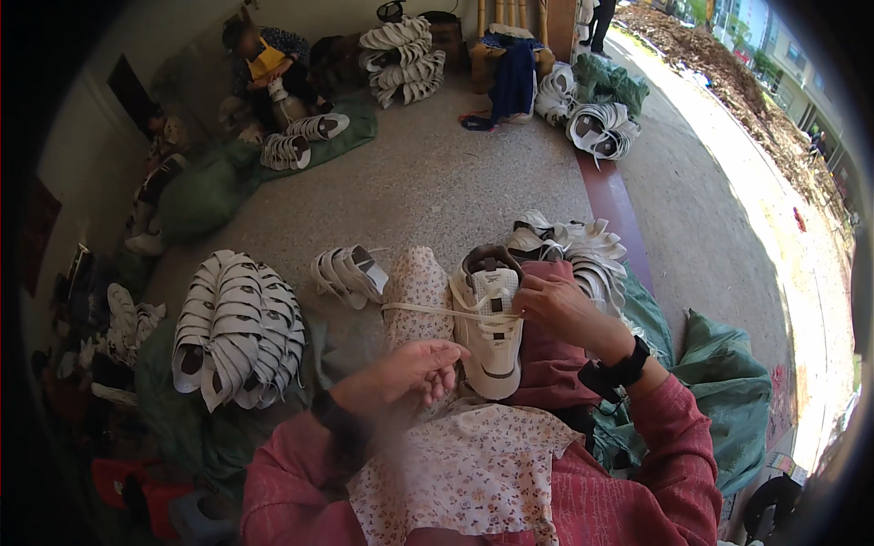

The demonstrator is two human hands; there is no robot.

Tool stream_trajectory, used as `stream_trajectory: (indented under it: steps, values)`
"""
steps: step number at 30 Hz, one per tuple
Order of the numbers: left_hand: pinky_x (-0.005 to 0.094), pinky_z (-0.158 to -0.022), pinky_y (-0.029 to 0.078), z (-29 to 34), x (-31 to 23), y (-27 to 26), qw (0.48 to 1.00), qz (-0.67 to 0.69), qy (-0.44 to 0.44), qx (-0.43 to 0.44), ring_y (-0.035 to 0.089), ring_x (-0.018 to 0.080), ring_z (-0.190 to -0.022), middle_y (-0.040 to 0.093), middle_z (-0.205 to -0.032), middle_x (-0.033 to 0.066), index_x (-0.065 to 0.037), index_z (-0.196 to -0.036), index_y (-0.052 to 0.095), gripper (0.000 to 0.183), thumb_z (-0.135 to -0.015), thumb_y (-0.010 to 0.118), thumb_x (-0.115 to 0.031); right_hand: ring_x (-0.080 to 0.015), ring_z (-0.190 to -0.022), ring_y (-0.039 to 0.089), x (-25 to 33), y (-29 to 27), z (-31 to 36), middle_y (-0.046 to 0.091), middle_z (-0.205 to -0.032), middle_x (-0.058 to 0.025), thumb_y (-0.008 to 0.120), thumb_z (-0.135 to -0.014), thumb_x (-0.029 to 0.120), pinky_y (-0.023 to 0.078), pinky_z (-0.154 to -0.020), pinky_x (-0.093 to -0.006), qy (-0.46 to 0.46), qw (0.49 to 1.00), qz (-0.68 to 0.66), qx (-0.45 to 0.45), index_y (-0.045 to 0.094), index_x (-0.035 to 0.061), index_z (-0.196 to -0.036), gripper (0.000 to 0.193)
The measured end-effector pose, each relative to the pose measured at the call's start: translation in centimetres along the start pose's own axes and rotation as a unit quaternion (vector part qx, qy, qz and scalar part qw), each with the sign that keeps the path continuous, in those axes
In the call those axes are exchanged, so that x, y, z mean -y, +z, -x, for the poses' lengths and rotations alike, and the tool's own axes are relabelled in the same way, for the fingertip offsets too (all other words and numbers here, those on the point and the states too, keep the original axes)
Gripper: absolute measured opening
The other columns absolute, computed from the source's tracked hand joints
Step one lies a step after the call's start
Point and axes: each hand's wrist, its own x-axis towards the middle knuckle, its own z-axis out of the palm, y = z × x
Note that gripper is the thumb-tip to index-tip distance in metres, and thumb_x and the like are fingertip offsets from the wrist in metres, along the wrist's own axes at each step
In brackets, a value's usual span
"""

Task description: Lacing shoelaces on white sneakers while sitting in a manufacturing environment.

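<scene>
A cream shoe upper (498, 350) with brown trim rests across my lap, toe pointing toward me. Its pale shoelace (423, 312) stretches sideways over the eyelets and out to the left, across the flowered cloth. At the shoe's right side, my right hand (557, 308) is closed in a pinch, seemingly on the lace; its fingertips are partly hidden. My left hand (414, 371) hovers by the left of the toe, slightly blurred. Its fingers are loosely curled and apart, with nothing visible in them. The flowered apron (455, 464) covers my lap.
Stacked white shoe uppers (238, 328) stand at my left, with a smaller bundle (350, 276) on the floor nearby. More uppers (592, 250) lie beyond my right hand. Green sacks (719, 391) lie at the right. Another person (269, 68) sits at the back left.
</scene>
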Motion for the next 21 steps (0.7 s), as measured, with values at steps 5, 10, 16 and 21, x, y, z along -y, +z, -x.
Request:
stream_trajectory:
  steps: [5,10,16,21]
  values:
    - [0.0269,-0.069,0.050,-1.9,-1.7,0.0,0.908,-0.318,0.228,-0.147,0.061,0.0119,-0.081,0.062,-0.095,0.0052,-0.005,-0.120,0.061,0.033,-0.096,0.062,-0.029,-0.0297,-0.087,0.063,0.4,0.0,0.0,0.058,-0.094,-0.0099,0.061,-0.087,0.012,0.049,-0.077,-0.0419,-0.016,0.999,0.035,0.009,0.060,0.0074,-0.092,0.007]
    - [0.0368,-0.093,0.045,-4.4,-5.9,0.8,0.674,-0.562,0.427,-0.218,0.056,0.0246,-0.106,0.060,-0.112,0.0083,-0.009,-0.117,0.063,0.037,-0.085,0.072,-0.025,-0.0320,-0.083,0.064,1.1,-0.8,-0.2,0.061,-0.087,-0.0114,0.059,-0.085,0.011,0.050,-0.077,-0.0416,-0.002,0.995,0.086,0.056,0.057,0.0046,-0.090,0.009]
    - [0.0403,-0.097,0.041,-9.5,-7.1,0.2,0.620,-0.638,0.443,-0.108,0.053,0.0280,-0.107,0.059,-0.109,0.0074,-0.012,-0.113,0.065,0.035,-0.081,0.073,-0.024,-0.0346,-0.080,0.066,1.1,-0.4,-0.2,0.065,-0.083,-0.0147,0.058,-0.081,0.007,0.051,-0.070,-0.0449,-0.008,0.996,0.082,0.031,0.055,0.0025,-0.086,0.007]
    - [0.0386,-0.088,0.043,-11.3,-7.3,-0.7,0.668,-0.633,0.382,-0.085,0.052,0.0269,-0.097,0.059,-0.094,0.0077,-0.007,-0.094,0.068,0.025,-0.087,0.068,-0.030,-0.0364,-0.078,0.066,1.1,-0.7,-0.7,0.065,-0.083,-0.0157,0.058,-0.079,0.005,0.051,-0.066,-0.0467,0.022,0.996,0.069,0.044,0.056,0.0017,-0.086,0.008]
